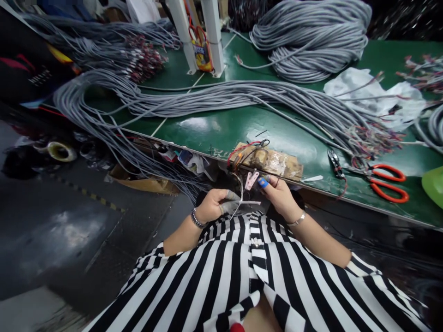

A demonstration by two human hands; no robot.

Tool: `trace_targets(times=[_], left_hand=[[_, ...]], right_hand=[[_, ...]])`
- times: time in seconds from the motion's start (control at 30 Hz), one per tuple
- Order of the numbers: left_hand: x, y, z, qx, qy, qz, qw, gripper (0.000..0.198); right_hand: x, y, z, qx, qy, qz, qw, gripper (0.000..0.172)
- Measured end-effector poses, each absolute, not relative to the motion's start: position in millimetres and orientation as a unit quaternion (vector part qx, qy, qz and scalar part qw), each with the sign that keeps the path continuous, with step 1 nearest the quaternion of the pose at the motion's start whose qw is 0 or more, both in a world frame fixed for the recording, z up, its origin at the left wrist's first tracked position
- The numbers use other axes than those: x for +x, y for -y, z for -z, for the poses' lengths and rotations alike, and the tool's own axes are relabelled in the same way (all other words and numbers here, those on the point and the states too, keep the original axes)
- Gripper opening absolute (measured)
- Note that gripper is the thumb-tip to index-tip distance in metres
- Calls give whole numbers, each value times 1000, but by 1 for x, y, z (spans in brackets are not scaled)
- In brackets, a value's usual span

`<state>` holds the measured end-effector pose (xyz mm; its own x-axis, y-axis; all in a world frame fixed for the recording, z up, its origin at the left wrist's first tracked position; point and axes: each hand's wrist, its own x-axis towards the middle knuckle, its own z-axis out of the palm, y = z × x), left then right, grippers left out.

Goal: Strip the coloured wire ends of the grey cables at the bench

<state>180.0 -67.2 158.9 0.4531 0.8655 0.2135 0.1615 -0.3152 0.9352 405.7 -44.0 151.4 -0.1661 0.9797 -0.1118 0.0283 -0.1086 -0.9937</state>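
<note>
My left hand (221,204), with grey coverings on its fingertips, pinches a cable end (250,203) with thin, light-coloured wires fanning from it. My right hand (278,196), blue tape wrapped on its thumb, has its fingers closed beside a small pink V-shaped clip (251,180). Whatever lies between those fingers is hidden from me. Just beyond both hands, at the bench edge, a worn wooden block (277,161) carries red and black leads (244,150).
A long bundle of grey cables (207,99) crosses the green bench (197,131) and droops over its left edge. Orange-handled scissors (387,182) and cutting pliers (335,163) lie at right. Behind stand a coiled cable stack (311,37) and a white post (215,41).
</note>
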Motion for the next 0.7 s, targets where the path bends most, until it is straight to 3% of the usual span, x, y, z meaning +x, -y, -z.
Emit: trace_targets(times=[0.23,0.3,0.43,0.7], left_hand=[[174,96,-152,710,-305,-334,540,26],[172,98,-147,715,-291,-321,549,26],[173,98,-141,721,-276,-273,575,26],[185,98,-142,714,-256,-233,608,31]], right_hand=[[423,71,-166,-418,580,-636,290,60],[424,77,-167,-417,564,-662,266,54],[418,82,-164,-432,502,-692,288,39],[405,76,-164,-431,512,-691,272,51]])
